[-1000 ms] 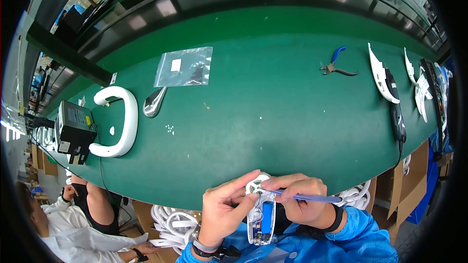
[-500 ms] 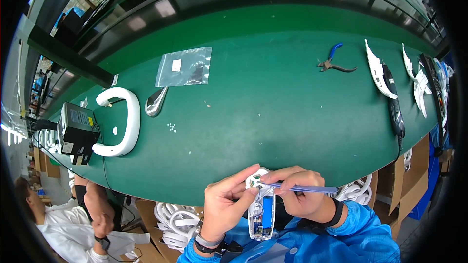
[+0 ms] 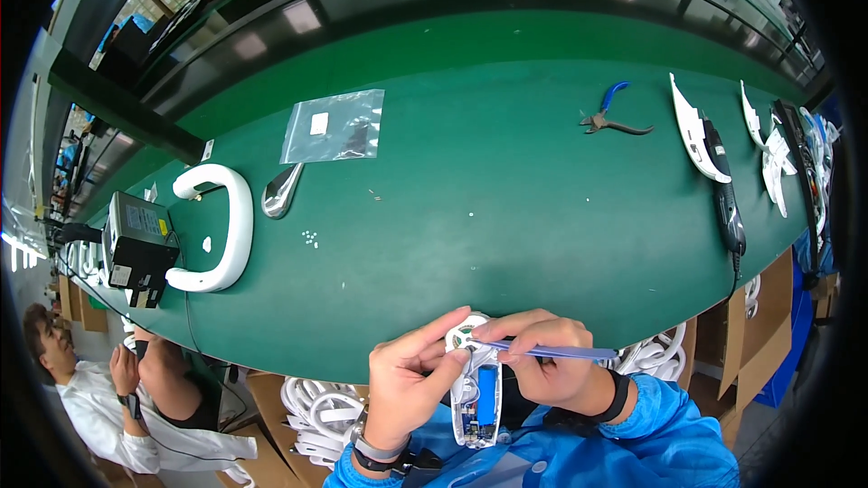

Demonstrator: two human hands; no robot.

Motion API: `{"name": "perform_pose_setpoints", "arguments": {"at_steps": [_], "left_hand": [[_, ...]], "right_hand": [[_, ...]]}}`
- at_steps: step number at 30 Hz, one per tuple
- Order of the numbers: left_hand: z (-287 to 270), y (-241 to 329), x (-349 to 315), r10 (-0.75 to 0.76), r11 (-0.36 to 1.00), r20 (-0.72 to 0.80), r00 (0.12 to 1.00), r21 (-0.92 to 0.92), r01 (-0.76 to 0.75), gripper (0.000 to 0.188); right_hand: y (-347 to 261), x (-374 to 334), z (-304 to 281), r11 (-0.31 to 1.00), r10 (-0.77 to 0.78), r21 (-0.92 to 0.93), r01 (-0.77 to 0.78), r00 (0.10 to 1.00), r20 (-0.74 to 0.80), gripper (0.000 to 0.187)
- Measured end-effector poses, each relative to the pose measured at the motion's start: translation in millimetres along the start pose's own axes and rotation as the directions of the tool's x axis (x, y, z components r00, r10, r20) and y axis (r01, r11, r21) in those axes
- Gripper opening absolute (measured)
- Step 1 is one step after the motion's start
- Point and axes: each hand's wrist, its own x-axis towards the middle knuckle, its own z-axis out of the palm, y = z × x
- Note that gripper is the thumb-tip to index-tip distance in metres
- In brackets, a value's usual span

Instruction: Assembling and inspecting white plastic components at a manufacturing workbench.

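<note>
White housing (image 3: 476,393), open-sided and slim, was held just off the near edge of the bench (image 3: 506,217), close to the person's chest. It looked light and stiff, a thin plastic shell that would likely crack or flex if squeezed hard, with a blue cell and a small circuit board bared along its middle; those parts seemed delicate, so the safest hold would be on the outer walls, as it was. The left hand (image 3: 411,389) had its grip closed around the shell's left wall, thumb and forefinger pinching near the rounded top end. The right hand (image 3: 542,366) had its grip narrowed on a thin bluish-purple tool (image 3: 551,352), held like a pen, its tip resting at the top of the housing just beside the left fingertips.

Below the grip, past the bench edge, cartons held a tangle of white curved parts (image 3: 316,411). Farther out from the hands lay a white U-shaped handle (image 3: 221,226) and a dark box-shaped unit (image 3: 136,244) to the left, a clear plastic bag (image 3: 334,126) beyond, and blue-handled pliers (image 3: 610,117) and white blade-shaped covers (image 3: 692,126) far right.
</note>
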Motion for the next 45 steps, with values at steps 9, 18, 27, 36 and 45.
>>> {"name": "perform_pose_setpoints", "arguments": {"at_steps": [9,18,27,36,45], "left_hand": [[-1.9,-3.1,0.5,0.001,1.0,0.021,1.0,-0.016,0.0,0.044],[-1.4,1.8,0.2,-0.039,0.999,0.03,0.999,-0.003,0.039,0.043],[-2.8,-0.8,-0.3,-0.036,0.999,0.034,0.999,-0.029,0.037,0.044],[-0.3,-1.6,-0.9,-0.006,0.999,0.004,1.0,-0.034,0.006,0.044],[-0.9,0.1,-0.5,-0.046,0.999,0.018,0.999,-0.014,0.046,0.043]], "right_hand": [[0.2,-0.8,-2.6,0.999,-0.002,-0.032,0.003,1.0,0.024,0.013],[2.2,-1.3,-1.4,1.0,-0.01,-0.011,0.01,1.0,0.002,0.013],[0.0,-0.2,-2.8,1.0,0.009,-0.007,-0.008,1.0,0.026,0.012],[-0.1,0.0,-1.4,1.0,0.0,-0.019,0.0,1.0,0.03,0.012],[-1.8,1.7,-2.8,1.0,0.008,-0.026,-0.007,1.0,0.025,0.014]]}}
